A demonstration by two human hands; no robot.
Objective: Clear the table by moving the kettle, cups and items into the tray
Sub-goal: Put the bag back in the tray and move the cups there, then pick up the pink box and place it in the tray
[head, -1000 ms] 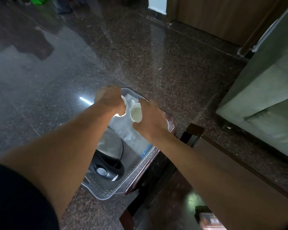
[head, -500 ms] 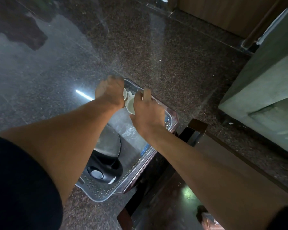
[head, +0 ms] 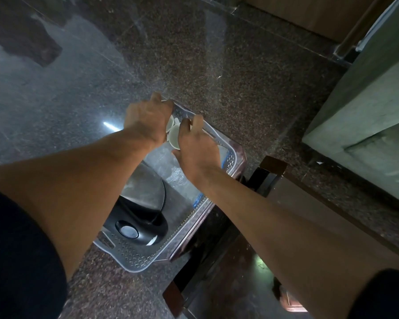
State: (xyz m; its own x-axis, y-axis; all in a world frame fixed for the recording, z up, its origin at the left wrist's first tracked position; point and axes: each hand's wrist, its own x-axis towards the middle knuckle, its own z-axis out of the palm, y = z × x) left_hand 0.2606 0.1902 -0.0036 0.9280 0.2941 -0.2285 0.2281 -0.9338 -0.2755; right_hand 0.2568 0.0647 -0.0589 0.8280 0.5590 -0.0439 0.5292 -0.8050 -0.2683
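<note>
Nearby, kettle (head: pixel 145 199) in tray (head: pixel 134 259), hands (head: pixel 148 118) on cups (head: pixel 174 134)

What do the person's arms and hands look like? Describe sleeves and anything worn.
Both forearms are bare from the elbow down. Each upper arm has a short dark sleeve, left and right, plain with no visible markings. The left hand and right hand are bare: no gloves, and no watch, ring or band shows on the visible sides.
</note>
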